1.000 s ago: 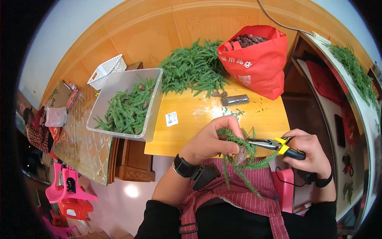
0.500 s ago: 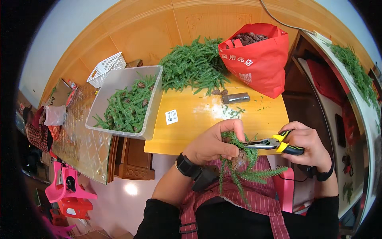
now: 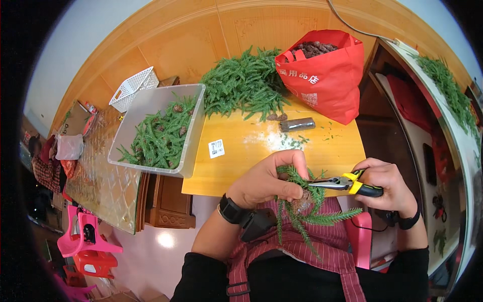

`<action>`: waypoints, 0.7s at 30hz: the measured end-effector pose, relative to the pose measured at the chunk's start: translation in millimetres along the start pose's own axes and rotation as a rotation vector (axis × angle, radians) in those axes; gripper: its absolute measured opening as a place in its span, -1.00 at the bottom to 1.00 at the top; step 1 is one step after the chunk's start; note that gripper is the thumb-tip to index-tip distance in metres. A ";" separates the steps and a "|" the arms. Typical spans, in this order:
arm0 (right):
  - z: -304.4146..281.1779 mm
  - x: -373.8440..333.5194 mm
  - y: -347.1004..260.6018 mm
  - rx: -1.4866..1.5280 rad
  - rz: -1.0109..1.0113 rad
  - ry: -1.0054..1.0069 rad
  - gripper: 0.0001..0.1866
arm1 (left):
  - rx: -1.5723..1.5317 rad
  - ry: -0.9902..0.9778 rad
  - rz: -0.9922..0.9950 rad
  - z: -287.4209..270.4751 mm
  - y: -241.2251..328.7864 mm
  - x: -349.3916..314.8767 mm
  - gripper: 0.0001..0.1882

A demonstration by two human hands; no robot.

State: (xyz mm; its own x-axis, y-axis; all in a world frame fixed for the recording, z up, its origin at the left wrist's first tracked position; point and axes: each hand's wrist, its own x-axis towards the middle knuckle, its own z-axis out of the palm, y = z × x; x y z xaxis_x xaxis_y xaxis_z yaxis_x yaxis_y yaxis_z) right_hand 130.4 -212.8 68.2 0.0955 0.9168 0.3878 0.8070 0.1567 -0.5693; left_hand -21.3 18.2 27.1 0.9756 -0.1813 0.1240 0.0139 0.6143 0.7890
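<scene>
My left hand (image 3: 269,178) pinches a green artificial pine sprig (image 3: 327,218) with a brown pine cone (image 3: 303,202) at its middle, held just off the table's front edge. In my right hand (image 3: 386,185) are long-nose pliers (image 3: 347,183) with yellow and black handles. Their metal jaws point left and reach the sprig beside my left thumb; whether they grip a stem or wire there is too small to tell. Several needles hang down over my red striped apron.
A yellow wooden table (image 3: 226,173) holds a pile of green sprigs (image 3: 245,83), a red bag (image 3: 322,75) of pine cones, a dark cylinder (image 3: 298,124) and a white label (image 3: 216,148). To the left stands a clear bin (image 3: 193,146) of sprigs with cones. Another person (image 3: 45,166) is at far left.
Both hands stay almost in place. The right hand and pliers have turned and shifted very slightly; the sprig remains in my left hand.
</scene>
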 end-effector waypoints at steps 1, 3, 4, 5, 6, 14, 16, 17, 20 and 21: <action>0.2 0.4 0.2 0.000 -0.008 0.002 -0.78 | -0.002 0.002 -0.011 -0.4 0.1 0.3 -0.69; 1.7 0.5 0.6 0.003 -0.007 0.001 -0.78 | -0.017 0.006 -0.024 -1.2 -0.9 0.3 -0.69; 2.5 -0.1 0.7 0.007 -0.006 0.000 -0.78 | -0.034 0.012 -0.038 -0.9 -1.8 0.0 -0.69; 2.8 -0.7 1.4 0.008 -0.005 0.000 -0.78 | -0.034 0.012 -0.040 -0.1 -2.5 0.1 -0.69; 2.7 -1.4 2.5 0.023 -0.002 -0.014 -0.78 | -0.005 0.004 -0.024 1.0 -3.2 0.5 -0.72; 5.3 -2.0 3.8 0.095 0.028 -0.025 -0.78 | -0.037 0.031 -0.031 2.6 -0.1 0.8 -0.70; 4.6 -1.1 0.0 0.036 0.053 0.009 -0.77 | 0.014 0.047 -0.018 2.0 1.6 1.0 -0.71; 4.4 -1.2 -0.3 0.036 0.054 0.009 -0.77 | 0.013 0.046 -0.018 4.0 3.9 1.3 -0.71; 3.9 -1.4 -0.1 -0.062 0.052 0.050 -0.78 | 0.182 0.133 0.065 14.1 12.6 3.6 -0.79; 4.0 -1.5 -0.8 -0.091 0.108 0.056 -0.78 | 0.397 0.212 0.151 16.3 14.0 5.0 -0.80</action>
State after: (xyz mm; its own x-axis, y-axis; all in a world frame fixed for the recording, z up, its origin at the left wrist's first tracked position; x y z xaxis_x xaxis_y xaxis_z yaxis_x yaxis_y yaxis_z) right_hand 127.3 -212.8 65.2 0.2146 0.9043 0.3689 0.8397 0.0221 -0.5426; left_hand -19.8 13.4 48.6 0.9840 0.0738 0.1619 -0.1761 0.2730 0.9458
